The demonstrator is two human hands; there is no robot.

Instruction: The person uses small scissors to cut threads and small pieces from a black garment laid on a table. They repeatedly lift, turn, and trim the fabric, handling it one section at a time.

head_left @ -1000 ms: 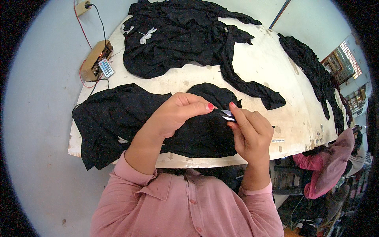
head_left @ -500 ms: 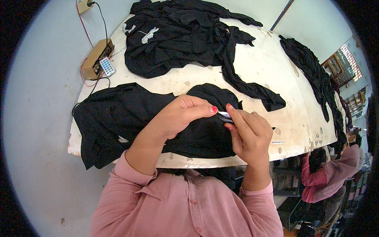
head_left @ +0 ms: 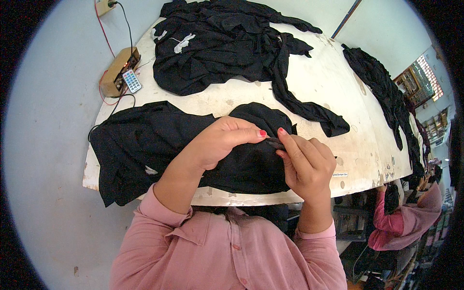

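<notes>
My left hand (head_left: pixel 217 142) is closed in a pinch above a black garment (head_left: pixel 145 133) on the near part of the table. What its thumb and finger hold, if anything, is too small to make out. Close by on the right, my right hand (head_left: pixel 311 164) is closed around small thread snips (head_left: pixel 274 142), with the blades pointing toward the left fingertips. The snips look dark now, and the fingers cover most of them. Under both hands the black cloth lies in loose folds.
Another black garment (head_left: pixel 212 53) with white tags (head_left: pixel 184 43) spreads over the far part of the pale table (head_left: pixel 309 87). Dark clothes (head_left: pixel 374 77) lie along the right. A speaker-like box (head_left: pixel 116 75) and a remote (head_left: pixel 131 80) sit at the left. A co-worker (head_left: pixel 411 220) works at right.
The snips have tilted, and their bright glint has turned dark. My right hand has shifted very slightly to the right; my left hand stays put. The co-worker's arm has moved a little.
</notes>
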